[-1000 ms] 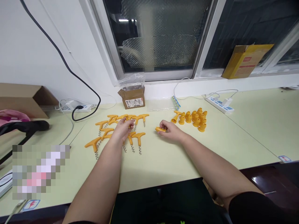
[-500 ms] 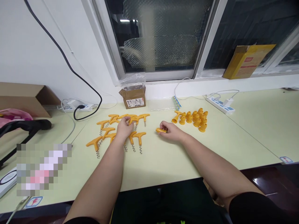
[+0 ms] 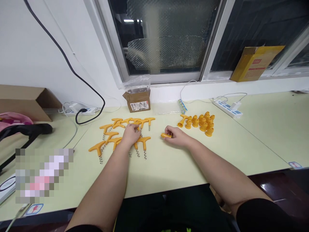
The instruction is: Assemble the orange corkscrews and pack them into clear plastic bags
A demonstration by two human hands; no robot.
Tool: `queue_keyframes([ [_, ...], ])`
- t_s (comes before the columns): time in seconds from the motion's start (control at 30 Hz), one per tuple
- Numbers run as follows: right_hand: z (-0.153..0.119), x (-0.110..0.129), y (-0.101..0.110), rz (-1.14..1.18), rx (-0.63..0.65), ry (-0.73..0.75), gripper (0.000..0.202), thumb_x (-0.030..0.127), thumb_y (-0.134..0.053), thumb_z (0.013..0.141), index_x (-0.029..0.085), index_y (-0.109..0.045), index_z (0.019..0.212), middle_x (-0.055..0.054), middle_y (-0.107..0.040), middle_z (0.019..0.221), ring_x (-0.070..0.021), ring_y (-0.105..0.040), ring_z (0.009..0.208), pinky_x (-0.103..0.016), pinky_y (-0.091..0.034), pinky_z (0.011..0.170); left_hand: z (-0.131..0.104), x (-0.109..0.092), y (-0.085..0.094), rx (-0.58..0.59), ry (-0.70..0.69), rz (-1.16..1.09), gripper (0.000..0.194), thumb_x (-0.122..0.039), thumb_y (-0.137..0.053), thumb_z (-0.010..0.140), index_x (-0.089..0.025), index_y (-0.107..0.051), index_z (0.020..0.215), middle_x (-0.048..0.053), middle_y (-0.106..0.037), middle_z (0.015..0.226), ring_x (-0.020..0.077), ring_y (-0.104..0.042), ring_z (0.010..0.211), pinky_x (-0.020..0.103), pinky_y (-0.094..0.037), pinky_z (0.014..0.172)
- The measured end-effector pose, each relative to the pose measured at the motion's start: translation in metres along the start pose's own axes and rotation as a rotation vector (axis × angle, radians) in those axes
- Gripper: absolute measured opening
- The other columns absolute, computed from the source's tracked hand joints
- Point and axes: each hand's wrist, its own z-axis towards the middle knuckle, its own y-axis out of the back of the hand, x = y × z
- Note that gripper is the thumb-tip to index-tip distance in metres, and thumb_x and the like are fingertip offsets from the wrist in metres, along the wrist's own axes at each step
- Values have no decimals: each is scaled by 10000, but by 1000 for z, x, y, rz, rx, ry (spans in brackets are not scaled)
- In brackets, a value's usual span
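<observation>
**Corkscrew parts at a pale green bench under a window**

The right hand is closed on a small orange cap, pinched between thumb and fingertips and resting on the table. The cap lies on its side, long axis running left to right; which end is open cannot be told. It is short, plain and plastic.

The left hand reaches into the group of corkscrews, fingers curled around one orange handle; the grip itself is partly hidden. These have T-shaped orange handles and metal spirals, most spirals pointing toward the person.

Behind the right hand stands a cluster of upright caps. Further back are a small cardboard box, a power strip and a white wall under a dark window.
</observation>
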Motion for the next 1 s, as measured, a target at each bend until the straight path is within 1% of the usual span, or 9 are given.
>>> queue_keyframes([
  [0.17,0,0,0,-9,4,2,240,385,-668,821,241,-503,918,35,-555,832,-144,-460,729,-286,-371,671,-2,-3,-1,28,-47,100,428,-273,-637,851,-123,-727,1242,153,-659,1313,298,-657,1190,389,-471,1131],
  [0.27,0,1,0,-14,6,4,235,384,-665,820,240,-506,916,38,-547,816,-143,-459,721,-284,-368,666,-6,-5,-1,52,-64,119,551,-403,-675,852,-111,-682,1319,159,-620,1376,315,-620,1261,396,-450,1162],
  [0.33,0,1,0,-13,9,2,234,383,-665,819,238,-506,914,37,-552,816,-141,-462,716,-283,-368,663,-8,-6,-1,73,-82,136,625,-420,-702,831,-97,-645,1363,167,-589,1419,325,-581,1318,399,-426,1190],
  [0.47,1,-1,-1,-15,16,-9,236,382,-668,815,239,-506,911,39,-553,813,-139,-465,712,-281,-370,657,-8,-6,-2,70,-113,153,582,-271,-665,832,-90,-621,1384,167,-599,1412,310,-567,1336,393,-408,1204],
  [0.6,0,-2,-1,-12,26,-6,230,377,-669,811,241,-514,915,40,-558,816,-140,-470,714,-279,-370,655,-6,-6,-2,58,-65,91,566,-155,-629,800,-91,-636,1363,156,-601,1363,247,-682,1095,345,-512,1081],
  [0.67,0,-2,-1,-8,28,-3,230,377,-670,809,240,-516,910,39,-558,813,-141,-471,716,-279,-370,655,-6,-6,-2,48,-45,69,533,-128,-625,785,-106,-671,1315,144,-603,1323,218,-696,985,335,-539,1034],
  [0.73,1,-1,-1,-6,28,-3,234,377,-674,803,240,-513,904,40,-555,808,-141,-468,715,-279,-368,653,-6,-6,-2,25,-40,79,464,-119,-629,776,-123,-720,1231,132,-621,1256,215,-691,939,350,-542,1030],
  [0.83,1,-2,-1,-8,34,-10,236,371,-675,799,243,-507,904,47,-539,789,-139,-458,701,-278,-367,647,-3,-3,-3,-25,-34,99,381,-114,-619,786,-141,-761,1139,127,-647,1182,235,-684,962,369,-546,1026],
  [1.0,1,-3,-2,-10,39,-7,238,385,-673,810,245,-512,915,46,-543,794,-141,-460,701,-282,-374,651,5,2,-5,-63,-41,141,331,-94,-568,817,-138,-788,1061,150,-671,1221,275,-671,1108,397,-514,1086],
])
